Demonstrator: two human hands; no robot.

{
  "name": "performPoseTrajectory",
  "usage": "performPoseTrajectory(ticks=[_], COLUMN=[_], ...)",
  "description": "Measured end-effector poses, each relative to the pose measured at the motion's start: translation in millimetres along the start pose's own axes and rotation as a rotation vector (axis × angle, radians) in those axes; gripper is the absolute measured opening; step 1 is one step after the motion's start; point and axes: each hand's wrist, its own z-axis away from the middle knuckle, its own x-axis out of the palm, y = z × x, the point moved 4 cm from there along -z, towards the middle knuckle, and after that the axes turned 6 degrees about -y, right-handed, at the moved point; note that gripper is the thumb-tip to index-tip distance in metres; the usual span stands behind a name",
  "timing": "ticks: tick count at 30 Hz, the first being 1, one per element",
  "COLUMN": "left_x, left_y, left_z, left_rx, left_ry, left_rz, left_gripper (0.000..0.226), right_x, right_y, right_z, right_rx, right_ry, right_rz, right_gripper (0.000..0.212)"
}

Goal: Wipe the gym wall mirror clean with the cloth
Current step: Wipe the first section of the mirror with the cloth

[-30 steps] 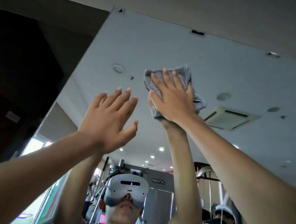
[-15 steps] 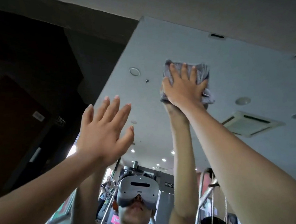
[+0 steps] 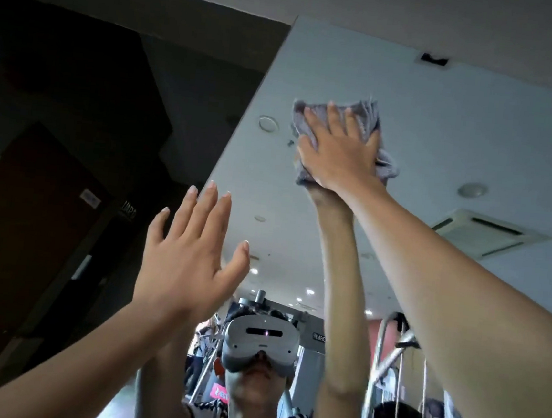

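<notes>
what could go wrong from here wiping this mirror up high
The right hand only presses the folded grey cloth flat with straight fingers, and a corner hangs loose, so the cloth may slip and drop. The open left hand is raised by the left edge of the wall mirror. I cannot tell whether it touches the glass, but if it does, it may leave fresh prints.

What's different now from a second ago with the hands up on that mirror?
The right hand slid the folded grey cloth leftward, closer to the left edge of the wall mirror. The open left hand drifted left too, now crossing that edge. Unchanged: the right hand presses the cloth flat on the glass; the left hand holds nothing.
</notes>
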Motion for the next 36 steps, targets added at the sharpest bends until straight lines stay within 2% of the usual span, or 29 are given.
performPoseTrajectory(ticks=[3, 8, 10, 13, 15, 18, 21, 23, 27, 29, 33, 34, 36], left_x=[-2, -9, -10, -9, -8, -6, -5, -4, -3, -4, -8, -9, -11], left_y=[1, 2, 2, 0, -5, -10, -11, -15, -16, -15, -11, -10, -8], left_z=[2, 8, 8, 17, 28, 37, 37, 38, 41, 40, 40, 39, 36], left_rx=[-0.005, -0.090, -0.119, -0.071, -0.049, -0.054, -0.056, -0.061, -0.062, -0.060, -0.049, -0.033, 0.033], left_ry=[0.002, 0.008, 0.001, -0.056, -0.078, -0.074, -0.050, -0.039, -0.025, -0.022, -0.060, -0.067, -0.069], left_rz=[0.006, 0.033, 0.039, -0.011, -0.034, -0.041, -0.011, 0.007, 0.031, 0.020, 0.003, -0.014, -0.083], left_gripper=[0.080, 0.092, 0.096, 0.106, 0.104, 0.097, 0.091, 0.085, 0.080, 0.080, 0.083, 0.082, 0.077], right_x=[3, 18, 24, 29, 21, 10, 11, 14, 27, 31, 37, 37, 31], right_y=[-45, -112, -114, -78, -41, -11, -31, -56, -98, -94, -23, 6, 62], right_z=[-15, 30, 65, 102, 97, 62, 39, 41, 78, 104, 150, 154, 150], right_rx=[-0.009, -0.314, -0.413, -0.561, -0.542, -0.321, -0.124, -0.073, -0.305, -0.418, -0.596, -0.587, -0.453], right_ry=[-0.005, -0.010, -0.011, -0.047, -0.053, -0.041, -0.013, -0.019, -0.007, -0.021, -0.061, -0.063, -0.043], right_rz=[-0.057, 0.029, 0.066, 0.142, 0.146, 0.097, 0.041, 0.007, 0.090, 0.138, 0.148, 0.140, 0.134], right_gripper=[0.058, 0.056, 0.055, 0.055, 0.056, 0.061, 0.056, 0.057, 0.057, 0.057, 0.058, 0.058, 0.058])
